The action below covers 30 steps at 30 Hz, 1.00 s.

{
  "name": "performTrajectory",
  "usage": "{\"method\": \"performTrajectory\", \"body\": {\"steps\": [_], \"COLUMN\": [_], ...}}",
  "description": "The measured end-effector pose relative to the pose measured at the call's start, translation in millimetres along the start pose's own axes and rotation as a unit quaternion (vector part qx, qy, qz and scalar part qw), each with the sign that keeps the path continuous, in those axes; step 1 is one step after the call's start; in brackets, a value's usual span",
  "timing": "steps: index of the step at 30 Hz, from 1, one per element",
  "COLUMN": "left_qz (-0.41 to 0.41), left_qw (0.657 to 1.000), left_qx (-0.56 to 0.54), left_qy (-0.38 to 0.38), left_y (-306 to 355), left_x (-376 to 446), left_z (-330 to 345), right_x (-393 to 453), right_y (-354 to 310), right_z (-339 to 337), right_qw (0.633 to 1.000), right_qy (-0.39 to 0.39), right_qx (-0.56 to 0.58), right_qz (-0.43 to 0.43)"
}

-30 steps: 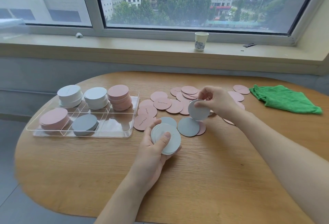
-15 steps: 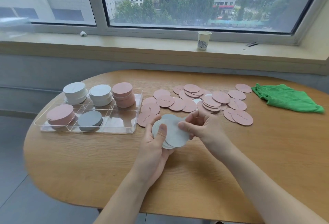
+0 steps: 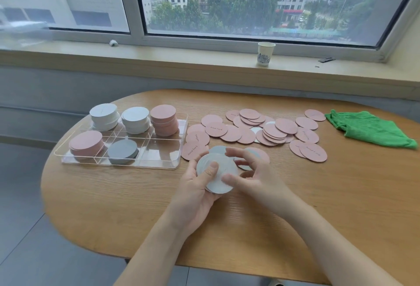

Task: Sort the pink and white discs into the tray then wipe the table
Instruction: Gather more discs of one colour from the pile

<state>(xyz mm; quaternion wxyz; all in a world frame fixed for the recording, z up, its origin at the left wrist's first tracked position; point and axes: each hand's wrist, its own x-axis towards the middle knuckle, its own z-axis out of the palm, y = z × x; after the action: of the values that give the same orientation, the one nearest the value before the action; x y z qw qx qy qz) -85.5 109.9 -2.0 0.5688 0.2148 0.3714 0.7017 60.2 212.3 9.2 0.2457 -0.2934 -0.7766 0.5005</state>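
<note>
Clamping the white stack [image 3: 217, 175] between both hands [image 3: 193, 191] [image 3: 254, 177], the person's grip could fan loose discs onto the counter [image 3: 318, 206].

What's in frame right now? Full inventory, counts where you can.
tray: 1, clear, six compartments, table's left
white stacks: 2, tray's back left and back middle
pink stacks: 2, tray's back right and front left
grey-looking stack: 1, tray's front middle; front right compartment holds nothing
loose pink discs: many, overlapping, table centre; some white ones show among them
green cloth: 1, crumpled, table's right
table: 1, wooden, rounded
paper cup: 1, white, windowsill
small objects on the sill: 2, too small to identify
left hand: holds held white stack, thumb on top
right hand: fingers at that stack's edge
</note>
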Motion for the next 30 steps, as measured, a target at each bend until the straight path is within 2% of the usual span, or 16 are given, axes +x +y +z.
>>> {"method": "performTrajectory", "body": {"steps": [3, 5, 9, 13, 16, 19, 23, 27, 30], "left_qz": [0.001, -0.004, -0.004, 0.006, 0.016, 0.032, 0.077, 0.131, 0.161], "left_qw": [1.000, 1.000, 0.999, 0.998, 0.995, 0.991, 0.984, 0.979, 0.968], "left_qx": [0.022, 0.030, 0.030, 0.058, 0.083, 0.096, 0.104, 0.101, 0.129], "left_qy": [0.008, 0.005, 0.012, 0.033, 0.055, 0.085, 0.118, 0.120, 0.143], "left_y": [10.8, 15.4, 24.9, 40.6, 51.5, 63.7, 83.4, 99.9, 104.2], "left_x": [-3.6, -7.5, -15.5, -22.7, -29.4, -35.6, -45.6, -50.0, -49.1], "left_z": [-7.0, -8.1, -12.0, -25.1, -34.5, -46.2, -67.0, -85.6, -95.1], "right_x": [0.8, 5.9, 12.8, 18.4, 26.6, 34.7, 48.7, 66.4, 78.8], "right_y": [-9.4, -16.7, -35.0, -52.0, -54.5, -58.2, -68.0, -73.3, -81.6], "right_z": [0.5, 8.2, 22.0, 41.1, 58.9, 72.6, 86.8, 109.5, 124.2], "right_qw": [0.987, 0.979, 0.975, 0.972, 0.973, 0.984, 0.990, 0.959, 0.942], "right_qy": [-0.075, -0.103, -0.094, -0.054, -0.059, -0.084, -0.134, -0.175, -0.174], "right_qx": [-0.132, -0.161, -0.188, -0.206, -0.195, -0.134, 0.043, 0.197, 0.255], "right_qz": [-0.061, -0.065, -0.071, -0.100, -0.104, -0.081, 0.005, 0.104, 0.131]}}
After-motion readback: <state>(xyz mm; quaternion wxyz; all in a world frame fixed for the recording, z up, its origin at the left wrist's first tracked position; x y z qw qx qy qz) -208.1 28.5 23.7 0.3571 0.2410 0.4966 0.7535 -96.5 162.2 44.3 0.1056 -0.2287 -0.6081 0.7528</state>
